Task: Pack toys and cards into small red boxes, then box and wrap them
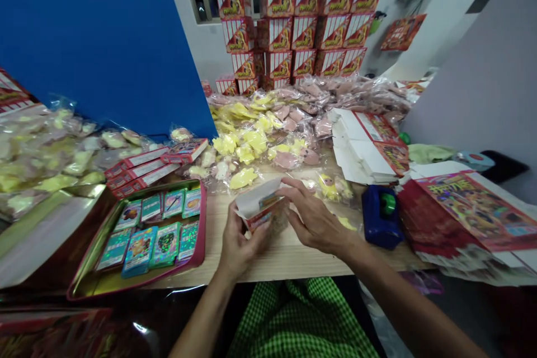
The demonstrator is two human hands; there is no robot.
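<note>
Both hands meet over the wooden table (pixel 302 260) near its front edge. My left hand (pixel 242 240) grips a small red-and-white cardboard box (pixel 259 208) from below, and its white lid flap stands open. My right hand (pixel 315 216) presses on the box's right side with its fingers. A clear plastic packet (pixel 277 225) seems to stick out of the box, partly hidden by my fingers. Just beyond my hands lie bagged yellow and pink pieces (pixel 245 178).
To the left stands a pink-rimmed tin tray (pixel 202 218) of shiny cards. To the right are a blue tape dispenser (pixel 381 215), folded box blanks (pixel 369 145) and printed red sheets (pixel 470 212). Stacked red boxes (pixel 302 22) rise behind a heap of bagged pieces.
</note>
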